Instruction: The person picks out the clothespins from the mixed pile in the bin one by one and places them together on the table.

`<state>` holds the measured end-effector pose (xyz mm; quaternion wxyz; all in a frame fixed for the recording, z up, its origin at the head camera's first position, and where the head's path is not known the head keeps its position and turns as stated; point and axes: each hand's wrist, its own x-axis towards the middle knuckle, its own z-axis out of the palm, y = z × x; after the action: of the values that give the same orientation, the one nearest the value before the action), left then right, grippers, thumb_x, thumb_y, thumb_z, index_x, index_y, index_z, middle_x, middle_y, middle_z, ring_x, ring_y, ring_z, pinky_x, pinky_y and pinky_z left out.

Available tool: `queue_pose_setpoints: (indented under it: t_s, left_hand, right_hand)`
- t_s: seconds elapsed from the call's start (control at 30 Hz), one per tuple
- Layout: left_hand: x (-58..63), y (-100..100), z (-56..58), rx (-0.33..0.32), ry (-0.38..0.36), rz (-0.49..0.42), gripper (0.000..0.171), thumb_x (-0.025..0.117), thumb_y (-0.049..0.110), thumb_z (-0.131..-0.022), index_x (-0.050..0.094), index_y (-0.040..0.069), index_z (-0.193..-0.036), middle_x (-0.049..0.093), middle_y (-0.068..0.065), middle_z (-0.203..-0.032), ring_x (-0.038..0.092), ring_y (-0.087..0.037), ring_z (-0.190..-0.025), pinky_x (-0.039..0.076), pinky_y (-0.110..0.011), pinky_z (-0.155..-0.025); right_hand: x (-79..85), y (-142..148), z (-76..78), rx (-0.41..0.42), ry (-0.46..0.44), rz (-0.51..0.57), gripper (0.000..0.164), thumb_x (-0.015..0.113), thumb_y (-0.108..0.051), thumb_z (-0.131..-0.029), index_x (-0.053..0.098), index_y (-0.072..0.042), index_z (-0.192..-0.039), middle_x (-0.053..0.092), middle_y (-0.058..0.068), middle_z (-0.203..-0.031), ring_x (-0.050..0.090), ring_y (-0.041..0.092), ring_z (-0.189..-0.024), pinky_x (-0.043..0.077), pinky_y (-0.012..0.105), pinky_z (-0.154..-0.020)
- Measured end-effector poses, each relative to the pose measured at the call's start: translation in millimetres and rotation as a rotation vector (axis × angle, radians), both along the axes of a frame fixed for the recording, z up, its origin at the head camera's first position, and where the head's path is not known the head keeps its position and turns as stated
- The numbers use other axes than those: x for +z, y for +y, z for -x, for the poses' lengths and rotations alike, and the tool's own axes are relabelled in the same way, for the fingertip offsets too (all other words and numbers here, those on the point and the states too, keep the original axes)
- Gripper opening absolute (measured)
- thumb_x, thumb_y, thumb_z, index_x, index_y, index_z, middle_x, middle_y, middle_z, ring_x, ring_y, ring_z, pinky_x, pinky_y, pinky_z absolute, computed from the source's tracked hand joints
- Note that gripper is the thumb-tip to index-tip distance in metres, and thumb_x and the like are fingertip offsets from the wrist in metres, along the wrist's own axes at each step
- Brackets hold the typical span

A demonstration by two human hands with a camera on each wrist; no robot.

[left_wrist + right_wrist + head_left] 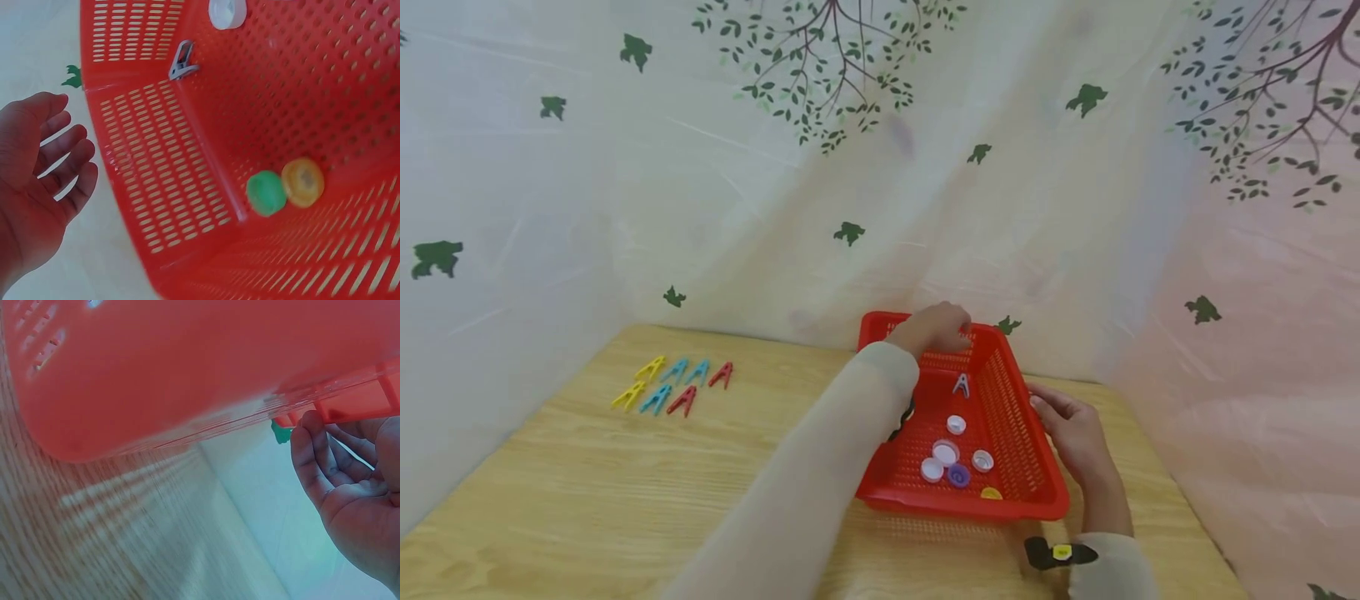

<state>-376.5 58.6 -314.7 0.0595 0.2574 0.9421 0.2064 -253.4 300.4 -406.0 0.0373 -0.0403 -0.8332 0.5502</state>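
A red plastic basket (pixel 917 502) with slotted walls stands tilted over the table. My right hand (pixel 1072 429) grips its right rim; in the right wrist view, fingertips (pixel 309 419) curl under that rim. My left hand (pixel 936 327) reaches across to the far end. There, in the left wrist view, its loosely bent fingers (pixel 69 150) hold nothing, just outside the wall. Inside the basket lie a grey clothespin (pixel 962 384), several white bottle caps (pixel 946 452), a purple cap (pixel 958 476) and a yellow cap (pixel 992 493). A green cap (pixel 267 192) touches an orange-yellow cap (pixel 303 182).
Yellow clothespins (pixel 629 395), blue clothespins (pixel 657 398) and red clothespins (pixel 683 401) lie in two rows at the left of the wooden table (pixel 715 467). A pale curtain (pixel 760 250) with leaf prints hangs close behind the table and along its sides.
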Motion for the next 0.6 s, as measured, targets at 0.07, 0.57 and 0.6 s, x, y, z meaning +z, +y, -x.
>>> queue_pose_setpoints:
  t_s: [0.07, 0.57, 0.6]
  left_hand:
    - [-6.3, 1, 0.8, 0.0, -0.014, -0.013, 0.033, 0.073, 0.028, -0.096, 0.065, 0.015, -0.126, 0.065, 0.001, -0.11, 0.061, -0.017, -0.095, 0.056, -0.033, -0.091]
    - [-47.8, 13, 6.8, 0.011, -0.173, -0.108, 0.049, 0.081, 0.017, -0.09, 0.064, 0.016, -0.136, 0.068, -0.002, -0.119, 0.067, -0.018, -0.093, 0.061, -0.04, -0.085]
    - [-49.4, 13, 6.0, 0.01, -0.199, -0.117, 0.049, 0.081, 0.015, -0.089, 0.064, 0.016, -0.135, 0.068, -0.002, -0.119, 0.067, -0.019, -0.093, 0.061, -0.041, -0.083]
  right_hand:
    - [-0.9, -1, 0.6, 0.005, -0.001, 0.015, 0.054, 0.058, -0.042, -0.103, 0.055, -0.014, -0.149, 0.058, 0.015, -0.144, 0.065, 0.02, -0.116, 0.057, 0.028, -0.089]
    - [-1.4, 2, 1.8, 0.009, 0.019, 0.01, 0.053, 0.058, -0.041, -0.104, 0.056, -0.013, -0.148, 0.06, 0.015, -0.143, 0.065, 0.026, -0.12, 0.057, 0.032, -0.093]
    - [-1.6, 2, 1.6, 0.008, 0.018, 0.011, 0.052, 0.058, -0.041, -0.104, 0.056, -0.013, -0.148, 0.06, 0.015, -0.142, 0.065, 0.026, -0.12, 0.057, 0.033, -0.093]
